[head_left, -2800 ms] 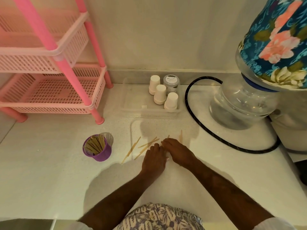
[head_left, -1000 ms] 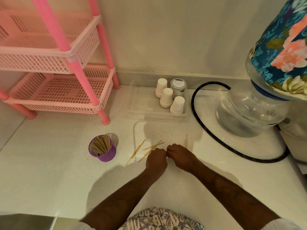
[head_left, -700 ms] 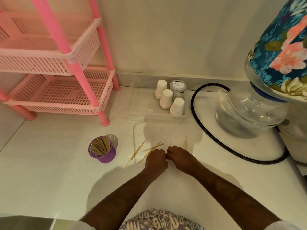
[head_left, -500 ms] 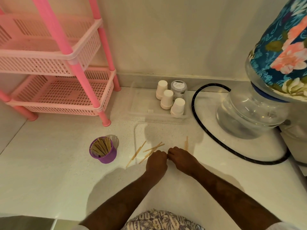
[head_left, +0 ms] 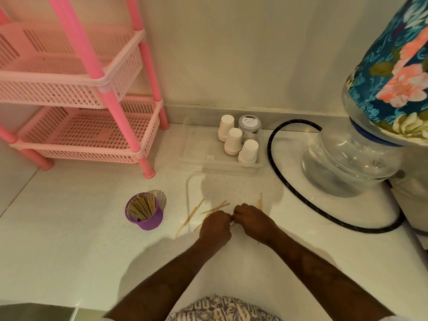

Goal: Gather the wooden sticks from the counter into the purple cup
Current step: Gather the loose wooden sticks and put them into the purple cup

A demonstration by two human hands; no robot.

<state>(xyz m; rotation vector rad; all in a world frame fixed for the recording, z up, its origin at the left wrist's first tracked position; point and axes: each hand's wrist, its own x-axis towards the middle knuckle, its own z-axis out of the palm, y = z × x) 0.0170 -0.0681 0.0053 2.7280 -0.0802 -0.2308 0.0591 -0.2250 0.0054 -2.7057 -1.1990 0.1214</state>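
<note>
- Left hand (head_left: 214,225): knuckles up, fingers curled under, low on the worktop (head_left: 69,239), tips meeting your right hand. Looks to be pinching smth small and pale at the join; can't tell if it's a stick.
- Right hand (head_left: 251,218): same posture, fingers curled in toward the left. Hold not readable from this angle, so cannot tell what, if anything, is in it.
- Loose wooden sticks (head_left: 214,206): a few fanned out flat on the worktop just beyond and left of your left hand; one long pair (head_left: 190,216) angled toward the cup; one more (head_left: 260,200) standing off by your right knuckles.
- Purple cup (head_left: 144,214): upright, left of the sticks, near but not touching them. Already holds a bundle of sticks, ends leaning at the rim.
- Step in hand (est.): collecting/squaring up a pinch of sticks btwn both hands; cup part-filled, several left on the worktop.
- Next move calls for: secure grip w/ one hand, carry left, drop ends-first into the cup w/o tipping it. Then back for the fanned ones.
- Beyond: clear tray (head_left: 201,158) w/ white paper cups (head_left: 232,141), pink rack (head_left: 97,72), black hose (head_left: 289,188).
</note>
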